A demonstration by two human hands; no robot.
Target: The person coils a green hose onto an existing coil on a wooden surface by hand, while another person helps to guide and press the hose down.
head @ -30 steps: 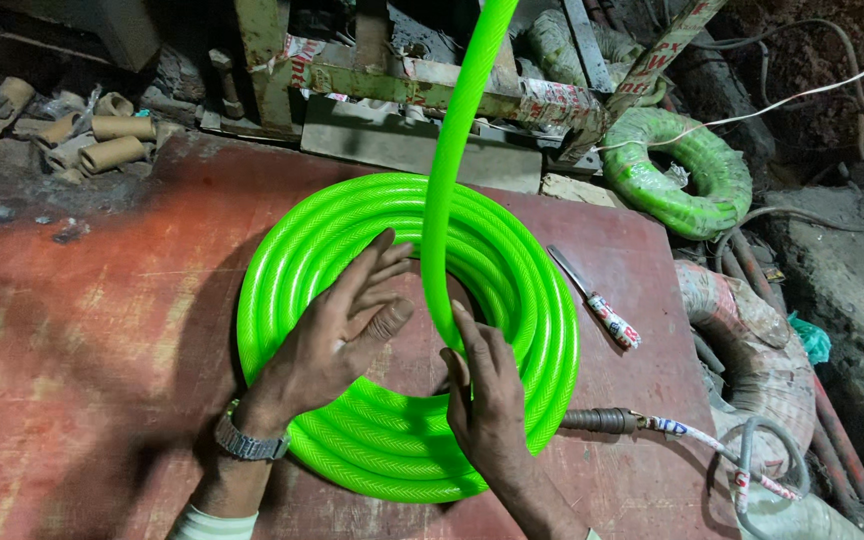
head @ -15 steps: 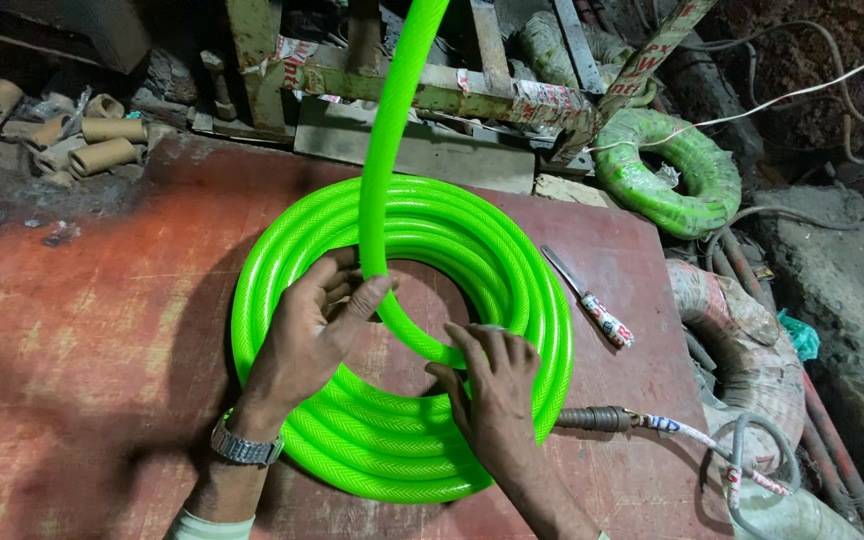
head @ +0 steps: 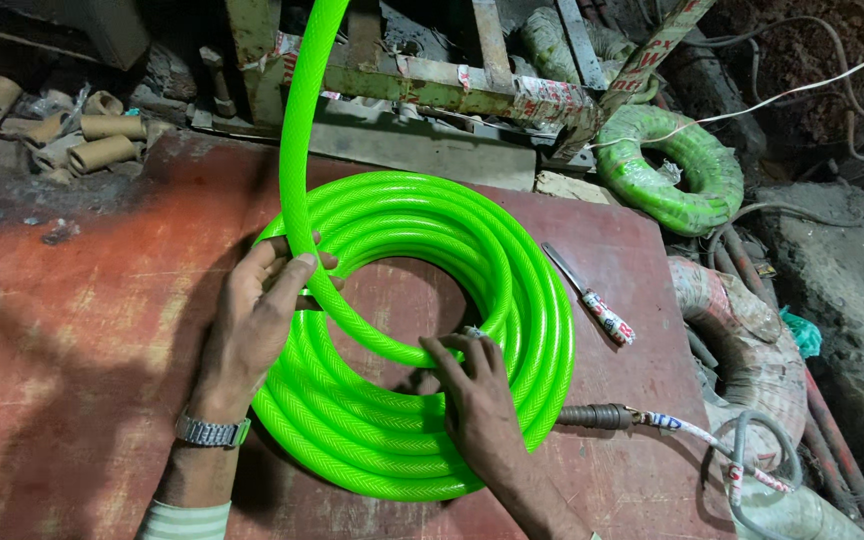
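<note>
**Green hose guided onto coil, both hands**

Left hand [head: 262, 310] clasps the incoming green hose [head: 297, 150] at the coil's [head: 512, 290] left rim, steering it inward. Right hand [head: 477, 395], fingers flat and grasping nothing, pins the lower-inner turns against springing. Coil lies on the red table [head: 62, 330].

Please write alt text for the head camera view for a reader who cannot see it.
Two bare hands work a bright green hose coil on a red worktable: the left hand grips the incoming strand, the right hand presses the coil's inner edge. A knife lies beside it.
</note>
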